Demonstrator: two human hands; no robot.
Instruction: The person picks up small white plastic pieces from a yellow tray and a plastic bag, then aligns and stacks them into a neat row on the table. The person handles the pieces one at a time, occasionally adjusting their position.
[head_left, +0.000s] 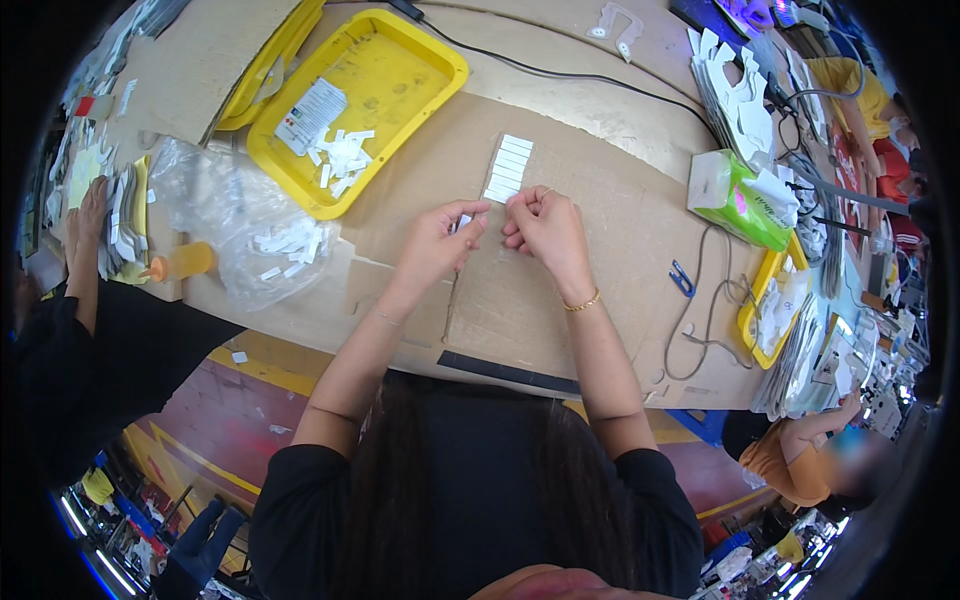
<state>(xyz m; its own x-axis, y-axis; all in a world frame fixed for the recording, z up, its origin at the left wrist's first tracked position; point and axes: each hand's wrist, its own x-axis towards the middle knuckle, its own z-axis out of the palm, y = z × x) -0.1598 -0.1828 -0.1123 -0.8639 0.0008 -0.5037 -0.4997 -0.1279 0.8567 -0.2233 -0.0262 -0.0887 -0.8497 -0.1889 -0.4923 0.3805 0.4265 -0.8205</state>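
A short column of small white strips lies on the brown cardboard sheet, just beyond my hands. My left hand is closed, thumb against fingers, and a small white strip shows between them. Close beside it, my right hand is pinched near the lower end of the column. Whatever its fingertips hold, if anything, is too small to make out. The two hands are a little apart.
A yellow tray with loose white strips stands at the far left. Nearer lies a clear plastic bag with more strips, beside an orange bottle. Blue snips, a cord and a green tissue pack lie right. Co-workers sit at both sides.
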